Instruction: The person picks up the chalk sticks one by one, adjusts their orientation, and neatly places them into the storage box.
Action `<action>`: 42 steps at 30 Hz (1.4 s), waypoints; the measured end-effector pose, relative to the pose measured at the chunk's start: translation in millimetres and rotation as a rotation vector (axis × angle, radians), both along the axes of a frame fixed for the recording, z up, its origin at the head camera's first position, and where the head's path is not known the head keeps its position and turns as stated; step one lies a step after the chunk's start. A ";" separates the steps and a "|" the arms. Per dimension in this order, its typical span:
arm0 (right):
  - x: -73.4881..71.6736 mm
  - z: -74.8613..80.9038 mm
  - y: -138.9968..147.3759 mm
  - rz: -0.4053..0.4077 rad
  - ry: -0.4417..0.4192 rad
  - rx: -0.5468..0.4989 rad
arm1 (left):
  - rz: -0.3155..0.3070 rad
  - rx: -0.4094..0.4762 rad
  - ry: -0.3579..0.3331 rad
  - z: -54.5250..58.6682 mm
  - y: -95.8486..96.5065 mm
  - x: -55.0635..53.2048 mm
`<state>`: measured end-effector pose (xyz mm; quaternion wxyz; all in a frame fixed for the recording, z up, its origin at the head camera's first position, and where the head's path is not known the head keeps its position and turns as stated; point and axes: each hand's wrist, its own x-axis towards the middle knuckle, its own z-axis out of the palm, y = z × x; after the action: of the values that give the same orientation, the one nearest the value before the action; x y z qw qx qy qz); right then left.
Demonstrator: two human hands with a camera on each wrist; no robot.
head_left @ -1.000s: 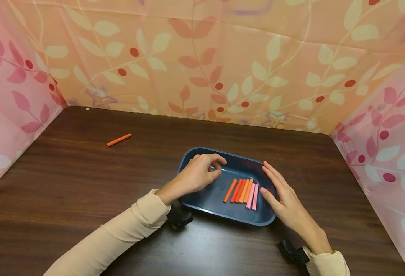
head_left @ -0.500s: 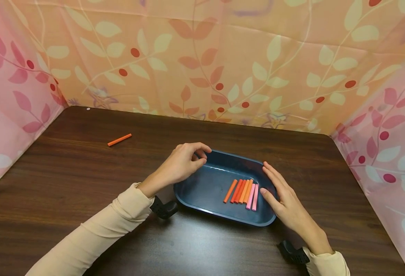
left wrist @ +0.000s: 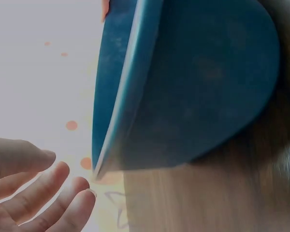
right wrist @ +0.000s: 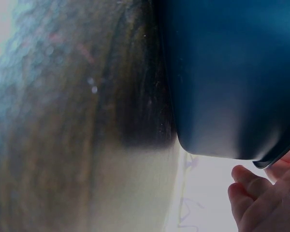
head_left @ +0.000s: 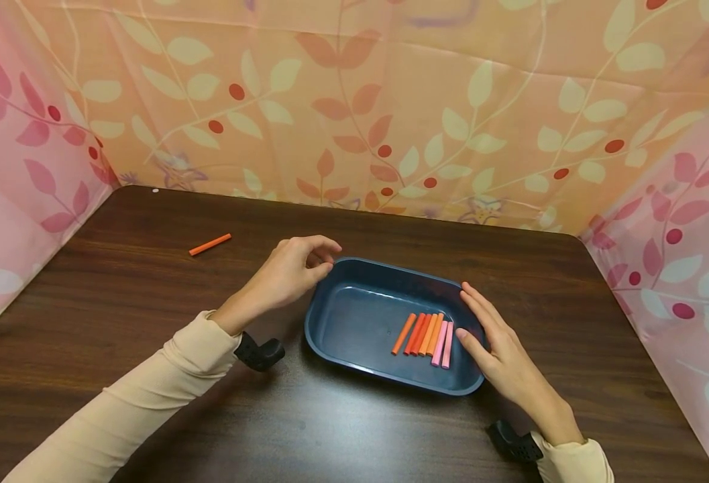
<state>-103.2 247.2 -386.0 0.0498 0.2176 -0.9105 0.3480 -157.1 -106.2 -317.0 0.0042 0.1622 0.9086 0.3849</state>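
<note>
A dark blue tray (head_left: 354,322) stands on the table with several short, chalk-like sticks (head_left: 429,335) lying side by side at its right end, in red, orange and pink. My left hand (head_left: 288,272) hovers by the tray's left rear corner, loosely curled with nothing between thumb and fingers. In the left wrist view, those relaxed fingers (left wrist: 53,203) are beside the tray's rim. Over at the right end, my right hand (head_left: 505,349) rests along the rim, fingers nearly straight and thumb reaching over the inside. The right wrist view shows some fingers (right wrist: 246,188) outside the wall.
One orange stick (head_left: 210,244) lies alone on the dark wooden table (head_left: 119,335), toward the back left. Patterned cloth (head_left: 354,107) hangs behind the table and along both sides. A small white spot (head_left: 155,190) shows near the far left corner.
My left hand has moved from over the tray leftward and back, past its left rim. The right hand, the tray and the sticks have stayed in place.
</note>
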 end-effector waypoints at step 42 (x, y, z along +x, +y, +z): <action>0.4 -1.9 0.7 -0.001 0.020 0.001 | 0.030 -0.123 0.035 -24.0 -109.3 -33.2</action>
<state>-102.8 247.8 -387.9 0.0592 0.2207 -0.9103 0.3452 -190.3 -215.5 -341.0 -0.0073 0.1546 0.9328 0.3256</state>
